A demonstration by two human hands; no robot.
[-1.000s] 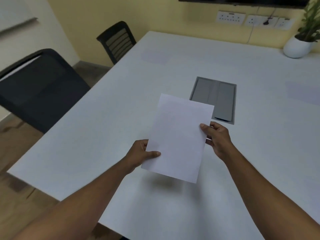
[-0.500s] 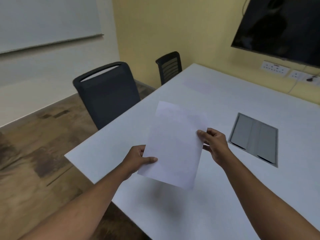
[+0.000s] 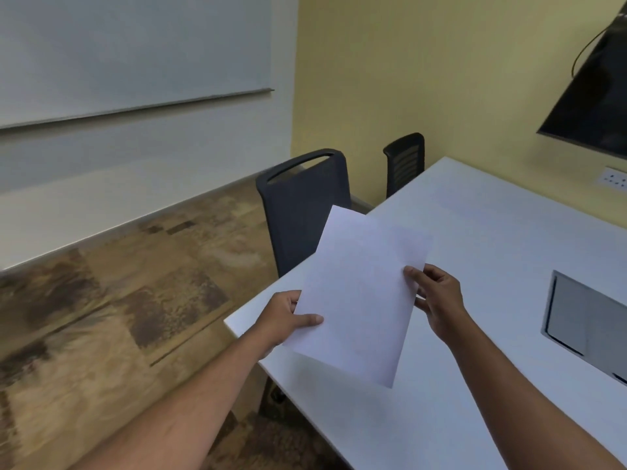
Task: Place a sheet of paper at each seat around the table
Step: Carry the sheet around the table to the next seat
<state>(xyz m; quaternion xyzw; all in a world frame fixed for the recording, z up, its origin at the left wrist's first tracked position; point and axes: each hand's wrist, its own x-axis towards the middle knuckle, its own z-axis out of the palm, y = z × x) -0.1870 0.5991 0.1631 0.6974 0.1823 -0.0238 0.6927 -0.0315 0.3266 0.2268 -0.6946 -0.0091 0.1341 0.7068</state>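
A blank white sheet of paper [image 3: 363, 293] is held in the air above the near left corner of the white table [image 3: 492, 232]. My left hand [image 3: 285, 317] pinches its lower left edge, thumb on top. My right hand [image 3: 437, 296] grips its right edge. A black chair [image 3: 302, 205] stands at the table's left side, just beyond the sheet. A second black chair [image 3: 403, 161] stands farther along the same side. I cannot tell whether one sheet or a thin stack is held.
A grey flap-covered cable box [image 3: 583, 317] is set into the tabletop at right. A dark screen [image 3: 597, 100] and a wall socket [image 3: 614, 179] are on the yellow wall. A whiteboard [image 3: 129, 52] hangs at left above patterned brown flooring [image 3: 118, 317].
The view has swung left, bringing the floor, whiteboard and nearer chair into sight. Both hands keep their grip on the sheet, which now hangs over the table's left corner.
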